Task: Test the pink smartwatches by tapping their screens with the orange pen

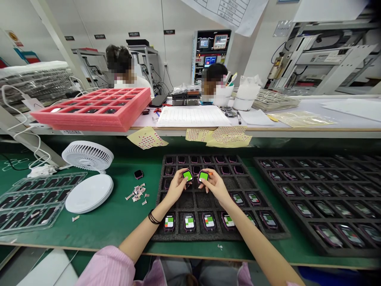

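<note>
My left hand (177, 186) pinches a small square smartwatch body (187, 175) with a green-lit face. My right hand (212, 184) pinches a matching smartwatch body (203, 176), and the two nearly touch above a black foam tray (205, 237). Both hands hover over its middle cells, several of which show bare foam. Several watch bodies with purple-pink rims sit in the tray's cells, the near ones showing green and white screens. My fingers hide part of each held watch.
A larger black tray (276, 178) of watches lies to the right. On the left are a loose black watch (138, 174), paper scraps (137, 192), a white fan (87, 156) and a clear plastic tray (35, 202). A pink foam tray (91, 109) and co-workers (127, 71) stand beyond.
</note>
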`<state>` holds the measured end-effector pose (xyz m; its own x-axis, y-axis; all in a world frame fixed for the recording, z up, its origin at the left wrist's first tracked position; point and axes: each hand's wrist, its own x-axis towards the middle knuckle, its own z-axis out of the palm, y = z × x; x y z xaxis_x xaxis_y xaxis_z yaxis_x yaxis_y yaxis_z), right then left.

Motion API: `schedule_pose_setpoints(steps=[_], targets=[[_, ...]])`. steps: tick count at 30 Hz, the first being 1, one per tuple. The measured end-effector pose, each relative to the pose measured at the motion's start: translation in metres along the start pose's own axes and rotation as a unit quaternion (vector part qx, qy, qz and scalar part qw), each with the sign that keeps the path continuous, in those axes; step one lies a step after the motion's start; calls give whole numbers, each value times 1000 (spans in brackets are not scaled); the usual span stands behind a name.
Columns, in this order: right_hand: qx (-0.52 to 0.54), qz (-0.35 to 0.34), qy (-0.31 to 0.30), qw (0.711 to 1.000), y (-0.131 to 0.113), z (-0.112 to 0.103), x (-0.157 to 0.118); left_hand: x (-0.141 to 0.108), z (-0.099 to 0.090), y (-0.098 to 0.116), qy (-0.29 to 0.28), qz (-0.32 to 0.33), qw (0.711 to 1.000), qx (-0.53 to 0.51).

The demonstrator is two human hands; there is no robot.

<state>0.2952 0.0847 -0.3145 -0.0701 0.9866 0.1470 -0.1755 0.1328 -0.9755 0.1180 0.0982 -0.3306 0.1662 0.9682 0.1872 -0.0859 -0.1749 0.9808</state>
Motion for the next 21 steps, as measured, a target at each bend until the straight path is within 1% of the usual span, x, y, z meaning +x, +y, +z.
schedule_pose_setpoints(steps=[5,10,16,21], targets=[[0,10,-13,1000,0,1,0,0,0,-5,-6,-5,1000,2],[-9,0,1,1000,0,0,0,-1,0,-3,-15,-5,1000,8],[2,6,20,1000,-2,-2,0,1,-1,0,-2,-3,1000,-1],[12,4,17,1000,-4,-2,-1,1,-1,2,4,-8,1000,-8]])
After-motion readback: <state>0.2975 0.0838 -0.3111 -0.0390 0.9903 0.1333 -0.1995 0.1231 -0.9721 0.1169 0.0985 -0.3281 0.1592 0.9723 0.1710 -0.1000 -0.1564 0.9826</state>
